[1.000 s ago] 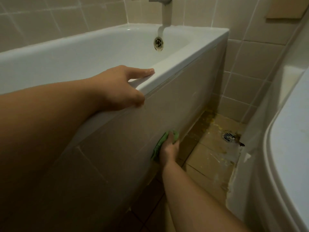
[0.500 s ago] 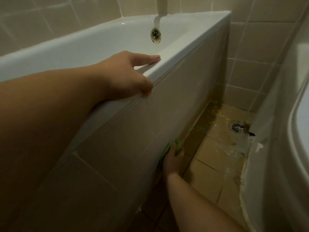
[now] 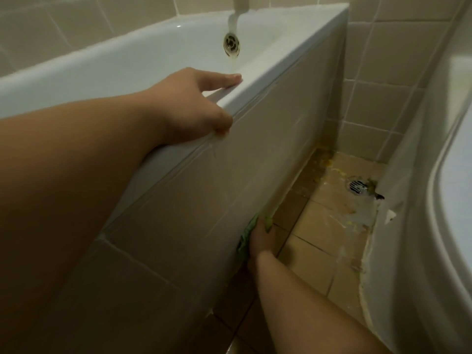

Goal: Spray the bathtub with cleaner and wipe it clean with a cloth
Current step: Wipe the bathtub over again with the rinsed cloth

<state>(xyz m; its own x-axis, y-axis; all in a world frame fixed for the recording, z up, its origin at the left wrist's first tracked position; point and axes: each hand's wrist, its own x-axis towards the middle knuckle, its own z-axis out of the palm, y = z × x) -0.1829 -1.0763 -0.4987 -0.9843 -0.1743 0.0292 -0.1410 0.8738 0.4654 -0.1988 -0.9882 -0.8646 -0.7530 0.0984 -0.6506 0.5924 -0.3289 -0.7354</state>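
Observation:
The white bathtub (image 3: 158, 57) runs from the left to the back wall, with a tiled side panel (image 3: 255, 154) below its rim. My left hand (image 3: 194, 108) rests on the near rim, fingers straight along the top and thumb against the outer edge. My right hand (image 3: 260, 238) is low on the side panel near the floor. It presses a green cloth (image 3: 245, 238) flat against the tiles, and the cloth shows on both sides of the fingers. No spray bottle is in view.
An overflow fitting (image 3: 231, 44) sits on the tub's far wall under a spout. The tan tiled floor (image 3: 321, 226) is stained and has a round drain (image 3: 357, 186) near the corner. A white fixture (image 3: 449, 200) stands close on the right.
My right hand and the cloth have slid down the side panel toward the floor. My left hand stays on the rim. The view has tilted down a little.

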